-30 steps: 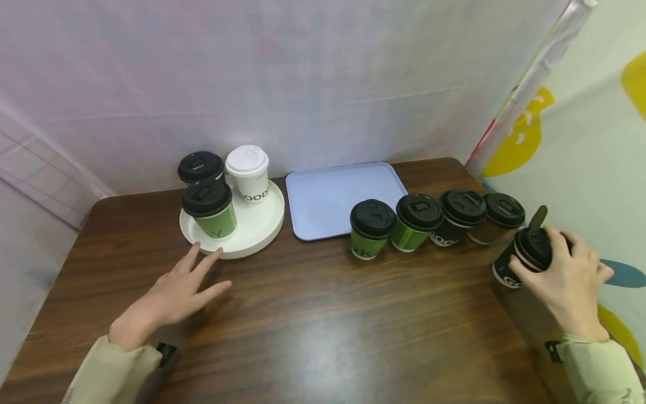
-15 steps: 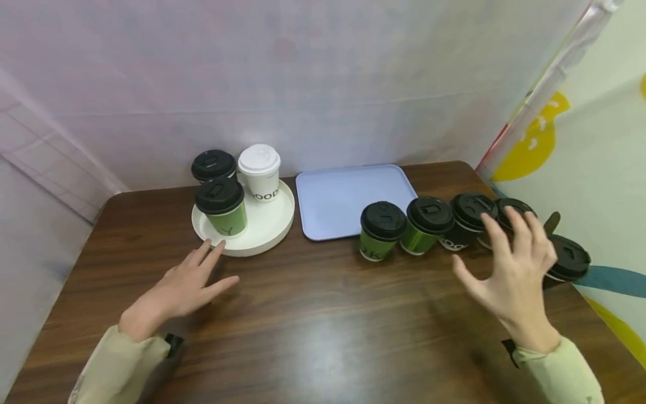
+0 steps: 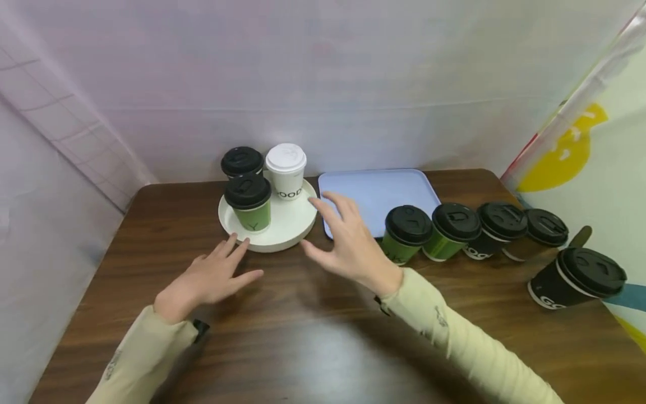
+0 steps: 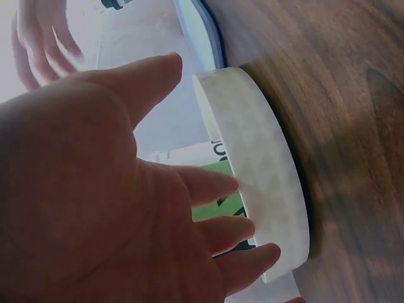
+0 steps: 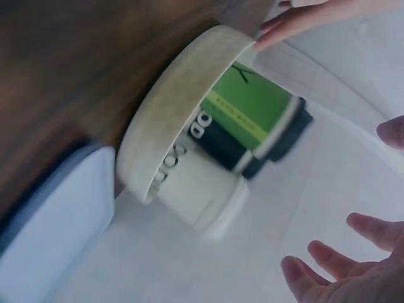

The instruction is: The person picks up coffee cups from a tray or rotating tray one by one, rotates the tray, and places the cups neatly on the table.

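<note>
Three lidded paper cups stand on a round white tray (image 3: 298, 224): a green cup (image 3: 254, 216) with a black lid, a white cup (image 3: 289, 177), and a dark cup (image 3: 242, 161) partly hidden behind the green one. My left hand (image 3: 207, 278), fingers spread, is at the tray's front left rim; in the left wrist view its fingertips overlap the tray's wall, though contact is hard to tell. Over the table at the tray's right side hovers my right hand (image 3: 348, 241), its thumb and fingers apart and holding nothing.
A light blue rectangular tray (image 3: 373, 188) lies right of the round one. Several black-lidded cups line up to its right, from a green cup (image 3: 401, 247) to a brown cup (image 3: 525, 247). A larger black cup (image 3: 560, 283) stands by the table's right edge, a brown stick-like piece (image 3: 581, 235) behind it.
My right hand has let go of the large black cup at the right and swung left to the round tray. The left hand keeps its place by the tray. The head view has shifted.
</note>
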Motion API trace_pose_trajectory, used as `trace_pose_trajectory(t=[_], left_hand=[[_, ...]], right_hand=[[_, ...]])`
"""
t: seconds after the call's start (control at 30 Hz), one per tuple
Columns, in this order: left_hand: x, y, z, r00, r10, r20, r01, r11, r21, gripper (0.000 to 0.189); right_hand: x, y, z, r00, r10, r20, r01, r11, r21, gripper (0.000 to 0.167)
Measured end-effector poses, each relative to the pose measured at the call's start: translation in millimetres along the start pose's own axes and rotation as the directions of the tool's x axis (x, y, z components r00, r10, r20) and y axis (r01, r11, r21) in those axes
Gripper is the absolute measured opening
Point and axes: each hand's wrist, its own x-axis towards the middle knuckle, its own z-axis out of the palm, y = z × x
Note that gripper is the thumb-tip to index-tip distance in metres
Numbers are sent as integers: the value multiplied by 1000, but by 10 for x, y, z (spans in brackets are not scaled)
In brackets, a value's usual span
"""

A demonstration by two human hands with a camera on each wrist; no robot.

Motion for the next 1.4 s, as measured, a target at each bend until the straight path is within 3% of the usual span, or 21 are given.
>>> trace_pose_trajectory(t=[0.2, 0.5, 1.07, 1.4], left_hand=[[57, 207, 28, 1000, 4, 6, -4, 1000, -9, 90], [178, 443, 51, 999, 0, 55, 1, 1000, -9, 90], [189, 628, 18, 997, -10, 80, 8, 1000, 22, 92], [117, 590, -10, 997, -18, 75, 16, 1000, 27, 91]], right_hand=[[449, 62, 322, 993, 20, 115, -19, 1000, -5, 76], [712, 164, 521, 972, 93, 214, -93, 996, -8, 82], [838, 167, 717, 953, 154, 259, -140, 987, -72, 79], [844, 117, 813, 966, 159, 204, -148, 987, -70, 75]])
